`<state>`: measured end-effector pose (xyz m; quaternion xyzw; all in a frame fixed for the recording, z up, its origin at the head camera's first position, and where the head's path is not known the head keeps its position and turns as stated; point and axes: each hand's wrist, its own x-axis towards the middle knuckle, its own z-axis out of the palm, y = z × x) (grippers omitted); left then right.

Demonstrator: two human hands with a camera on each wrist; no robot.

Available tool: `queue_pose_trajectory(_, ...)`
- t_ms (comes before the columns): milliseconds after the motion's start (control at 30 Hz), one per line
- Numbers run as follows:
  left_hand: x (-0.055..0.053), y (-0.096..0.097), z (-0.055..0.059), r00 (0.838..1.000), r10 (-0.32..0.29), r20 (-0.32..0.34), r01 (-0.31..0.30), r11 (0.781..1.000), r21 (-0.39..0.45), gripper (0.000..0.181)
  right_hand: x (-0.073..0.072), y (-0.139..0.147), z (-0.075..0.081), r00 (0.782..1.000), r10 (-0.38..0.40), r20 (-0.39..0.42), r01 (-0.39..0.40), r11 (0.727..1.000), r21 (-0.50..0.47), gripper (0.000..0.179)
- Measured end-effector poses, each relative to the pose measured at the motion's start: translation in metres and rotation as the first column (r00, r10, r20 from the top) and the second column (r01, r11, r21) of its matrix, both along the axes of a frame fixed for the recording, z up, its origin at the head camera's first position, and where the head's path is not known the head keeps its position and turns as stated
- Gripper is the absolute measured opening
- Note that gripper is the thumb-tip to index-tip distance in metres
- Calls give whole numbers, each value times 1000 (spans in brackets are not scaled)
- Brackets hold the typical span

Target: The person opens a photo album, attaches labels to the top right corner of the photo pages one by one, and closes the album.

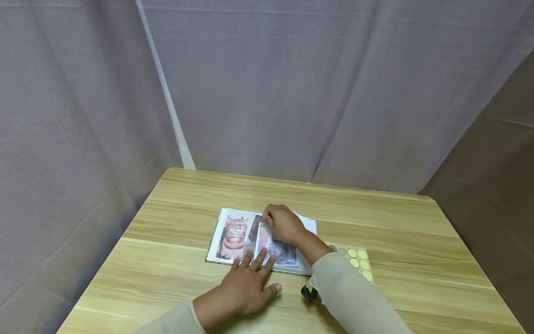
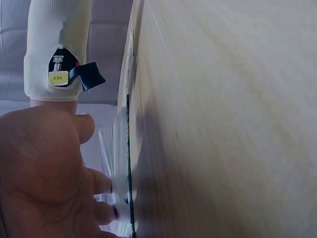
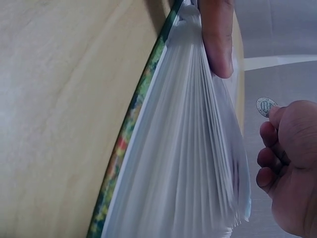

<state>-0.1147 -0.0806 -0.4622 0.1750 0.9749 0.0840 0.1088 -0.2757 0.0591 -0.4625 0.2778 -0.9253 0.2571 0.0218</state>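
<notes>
A photo album [image 1: 307, 224] lies open on the table, an orange cat picture [image 1: 234, 236] on its left side and a second, blurred picture to the right. My left hand [image 1: 247, 284] has its fingers spread over the album's near edge, near the middle. Above the pages my right hand [image 1: 284, 223] pinches a small round sticker [image 3: 266, 106] with a dark printed emblem between thumb and forefinger; the other fingers are curled. From the side, the album's many page edges [image 3: 183, 124] and patterned green cover [image 3: 130, 130] show.
A sheet of round stickers [image 1: 365, 254], several of them yellow, lies right of the album, partly behind the right forearm. A small black device [image 1: 308, 293] sits at the right sleeve's cuff. Grey curtains [image 1: 267, 93] hang behind the wooden table [image 1: 167, 222].
</notes>
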Motion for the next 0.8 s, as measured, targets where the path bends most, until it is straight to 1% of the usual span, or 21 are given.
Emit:
queue_pose_trajectory(333, 0, 0, -1, 1000, 3, -2, -3, 1000, 0, 77, -5, -5, 0, 1000, -13, 24, 12, 999, 30, 10)
queue_pose_trajectory(800, 1, 0, 0, 1000, 8, 3, -8, 1000, -8, 76, -8, -12, -2, 1000, -10, 18, 9, 1000, 22, 11)
